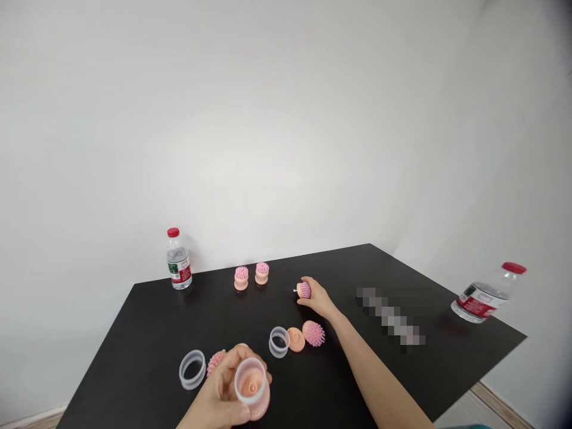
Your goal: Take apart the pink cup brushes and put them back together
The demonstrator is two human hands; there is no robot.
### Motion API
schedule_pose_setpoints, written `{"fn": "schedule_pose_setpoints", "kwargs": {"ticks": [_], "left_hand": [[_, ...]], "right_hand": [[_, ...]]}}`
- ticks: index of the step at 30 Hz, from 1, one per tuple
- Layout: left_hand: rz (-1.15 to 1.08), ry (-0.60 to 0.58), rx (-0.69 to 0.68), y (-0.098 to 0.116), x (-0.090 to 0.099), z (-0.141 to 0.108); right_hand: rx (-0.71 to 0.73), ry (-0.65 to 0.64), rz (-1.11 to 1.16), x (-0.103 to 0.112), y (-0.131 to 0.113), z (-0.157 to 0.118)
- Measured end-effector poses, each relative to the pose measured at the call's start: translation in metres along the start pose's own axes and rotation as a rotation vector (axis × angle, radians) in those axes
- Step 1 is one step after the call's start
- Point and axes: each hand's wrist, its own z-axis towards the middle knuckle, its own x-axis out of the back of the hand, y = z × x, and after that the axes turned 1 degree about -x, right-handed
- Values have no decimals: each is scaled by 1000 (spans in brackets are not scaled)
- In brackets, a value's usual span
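My left hand point(218, 390), in the lower middle, is closed around a clear plastic ring point(240, 386) set on a peach-coloured round base point(261, 407). A small knob stands at the centre inside the ring. Farther away, my right hand point(320, 300) grips a pink bristled brush head point(304, 290) between thumb and fingers. The brush lies on its side, a small pale stem pointing left. Below that hand lie another pink brush head point(314, 334), a peach disc point(295, 339) and a clear ring point(279, 342). Partly behind my left hand is a pink bristled piece point(215, 361).
Another clear ring point(192, 370) lies at the left on the black table point(147, 333). Two whole pink brushes point(241, 278) stand upright near the wall. A red-capped water bottle point(179, 265) is at the back left, another bottle point(485, 298) at the right edge. A pixelated strip covers the table's right part.
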Motion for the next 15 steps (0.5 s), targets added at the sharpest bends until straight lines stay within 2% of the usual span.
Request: {"fn": "schedule_pose_setpoints", "kwargs": {"ticks": [5, 9, 12, 15], "left_hand": [[-23, 155, 29, -4, -2, -1], [-31, 232, -22, -4, -5, 0], [-31, 281, -64, -6, -6, 2], [42, 334, -130, -10, -5, 5]], "right_hand": [[29, 14, 43, 10, 1, -9], [90, 41, 122, 14, -29, -35], [152, -67, 203, 8, -71, -71], [258, -348, 334, -5, -114, -109]]}}
